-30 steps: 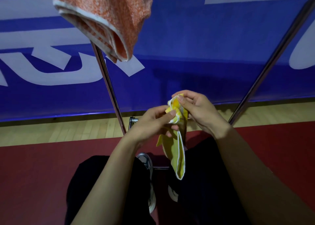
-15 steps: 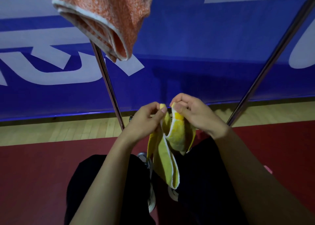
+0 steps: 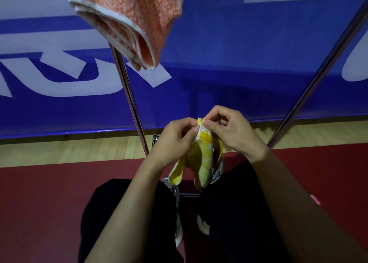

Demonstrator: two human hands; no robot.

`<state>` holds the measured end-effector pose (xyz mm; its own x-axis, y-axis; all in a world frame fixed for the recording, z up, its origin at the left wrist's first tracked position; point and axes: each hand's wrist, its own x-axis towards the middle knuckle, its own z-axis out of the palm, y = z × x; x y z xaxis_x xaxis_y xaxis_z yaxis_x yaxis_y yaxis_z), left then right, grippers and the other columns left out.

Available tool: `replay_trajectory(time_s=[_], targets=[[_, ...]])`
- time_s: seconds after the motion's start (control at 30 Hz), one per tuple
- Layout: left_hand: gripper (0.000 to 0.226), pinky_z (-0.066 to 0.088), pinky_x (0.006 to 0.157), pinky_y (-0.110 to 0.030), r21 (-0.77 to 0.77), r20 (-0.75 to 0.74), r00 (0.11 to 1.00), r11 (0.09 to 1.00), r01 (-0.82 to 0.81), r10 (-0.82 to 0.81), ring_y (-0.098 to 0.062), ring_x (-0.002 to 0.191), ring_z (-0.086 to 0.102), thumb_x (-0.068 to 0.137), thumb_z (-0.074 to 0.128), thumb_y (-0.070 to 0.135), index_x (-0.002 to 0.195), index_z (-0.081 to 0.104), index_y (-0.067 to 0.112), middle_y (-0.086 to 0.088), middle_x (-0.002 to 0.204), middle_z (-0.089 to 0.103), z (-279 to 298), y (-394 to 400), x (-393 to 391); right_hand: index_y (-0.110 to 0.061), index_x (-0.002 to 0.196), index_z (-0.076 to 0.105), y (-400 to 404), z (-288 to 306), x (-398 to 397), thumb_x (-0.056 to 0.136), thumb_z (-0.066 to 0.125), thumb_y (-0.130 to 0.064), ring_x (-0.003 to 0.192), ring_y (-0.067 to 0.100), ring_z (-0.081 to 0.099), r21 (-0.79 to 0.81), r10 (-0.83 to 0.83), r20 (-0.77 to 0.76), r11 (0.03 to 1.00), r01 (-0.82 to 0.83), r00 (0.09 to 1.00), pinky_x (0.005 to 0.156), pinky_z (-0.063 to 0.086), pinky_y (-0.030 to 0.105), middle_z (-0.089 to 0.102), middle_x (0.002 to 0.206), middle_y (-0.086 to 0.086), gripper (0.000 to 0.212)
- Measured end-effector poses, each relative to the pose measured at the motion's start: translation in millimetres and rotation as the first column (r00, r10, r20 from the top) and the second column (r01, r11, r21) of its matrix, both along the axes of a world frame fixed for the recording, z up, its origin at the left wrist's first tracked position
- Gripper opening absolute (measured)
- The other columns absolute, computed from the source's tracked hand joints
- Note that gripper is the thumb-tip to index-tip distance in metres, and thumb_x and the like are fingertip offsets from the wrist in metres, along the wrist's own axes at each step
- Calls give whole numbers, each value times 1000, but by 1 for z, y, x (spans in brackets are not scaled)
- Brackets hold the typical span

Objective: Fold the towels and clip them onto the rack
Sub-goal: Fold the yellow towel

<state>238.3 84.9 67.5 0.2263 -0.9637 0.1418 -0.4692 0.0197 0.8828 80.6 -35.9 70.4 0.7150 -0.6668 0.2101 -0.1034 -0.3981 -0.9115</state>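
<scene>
Item: yellow towel, small, terry cloth, pale trim on its edges.
Location: held in mid-air in front of the person's lap, between the two slanting rack poles, above the red floor.
Left hand: fingertips pinch the top edge of the yellow towel from the left side.
Right hand: thumb and forefinger pinch the same top edge from the right, the other fingers curled; the two hands nearly touch.
Condition: bunched and partly doubled, two loose lobes hanging below the pinch; not yet a flat fold.
Handling, judged: light, limp, no stiffness; it will sag wherever it is unsupported. The pile should give a sure hold, not a slippery one. Not fragile.
Where to take hold, judged: at the trimmed corners or hem, corners matched, so the layers hang even.
Companion item: orange towel, folded, hanging at upper left by the left rack pole; its fastening is out of view.
Rack: right rack pole slants up to the right; no clip can be made out.
Backdrop: blue banner with white lettering.
</scene>
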Motion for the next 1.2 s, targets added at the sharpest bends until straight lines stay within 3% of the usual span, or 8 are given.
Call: replay_trajectory(time_s=[0.37, 0.53, 0.7, 0.8, 0.9, 0.97, 1.07, 1.2], targets=[[22, 49, 64, -36, 6, 98, 995, 1000, 22, -23, -16, 67, 63, 109, 54, 27, 102, 74, 21, 3, 78, 72, -2, 1, 0, -26, 94, 75, 0, -4, 2, 90, 80, -23, 77, 6, 66, -34, -31, -8, 999, 31, 999, 72, 50, 21, 72, 83, -4, 7], [21, 44, 63, -14, 64, 72, 994, 995, 72, -77, 0, 69, 64, 110, 52, 24, 100, 69, 17, 12, 79, 69, -1, 2, -2, -25, 119, 75, -4, -12, 1, 98, 70, -26, 84, 1, 67, -39, 43, -136, 998, -49, 990, 78, 50, 18, 71, 93, -12, 21], [15, 49, 64, -39, 87, 82, 997, 996, -7, 0, -21, 68, 61, 104, 59, 23, 94, 66, 15, -6, 80, 67, -4, -2, -4, -26, 88, 72, -5, -13, 1, 96, 73, -30, 82, 2, 62, -233, -113, -209, 970, 63, 971, 71, 42, 14, 63, 89, -9, 8], [15, 55, 73, -33, 210, 43, 998, 977, -47, 39, -12, 75, 64, 94, 69, 26, 97, 61, 14, 1, 85, 69, -12, -6, -1, -22, 88, 71, 1, -14, 6, 95, 73, -23, 81, -3, 56, -312, -136, -158, 947, 81, 978, 72, 39, 10, 56, 91, -9, 7], [28, 57, 86, -41, 397, 187, 982, 914, -85, 10, -20, 93, 69, 83, 65, 35, 105, 61, 18, 1, 98, 71, -23, -10, 5, -15, 91, 71, 2, -12, 11, 97, 70, -18, 95, 2, 57, -318, -121, -48, 943, 100, 992, 86, 42, 12, 58, 102, -4, 7], [28, 54, 88, -39, 495, 300, 954, 855, -154, -2, -28, 105, 67, 89, 64, 29, 113, 59, 16, -5, 109, 70, -30, -11, 10, -18, 91, 69, 2, -8, 10, 100, 65, -22, 101, 11, 62, -293, -135, 0, 947, 129, 991, 91, 47, 24, 66, 103, -6, 10], [32, 54, 90, -39, 581, 445, 895, 767, -272, -20, -35, 112, 64, 93, 63, 29, 120, 58, 14, -13, 122, 67, -40, -11, 22, -22, 90, 66, -2, -1, 6, 104, 58, -23, 83, 1, 64, -117, -259, 100, 956, 270, 961, 75, 48, 24, 73, 90, -6, 16], [28, 49, 85, -33, 682, 461, 880, 681, -267, -117, -30, 114, 64, 102, 56, 33, 124, 62, 18, -11, 126, 67, -46, -6, 30, -33, 83, 63, -23, -3, -12, 103, 54, -39, 69, 6, 54, 124, -476, 288, 879, 460, 831, 66, 42, 32, 61, 72, -13, 23]])
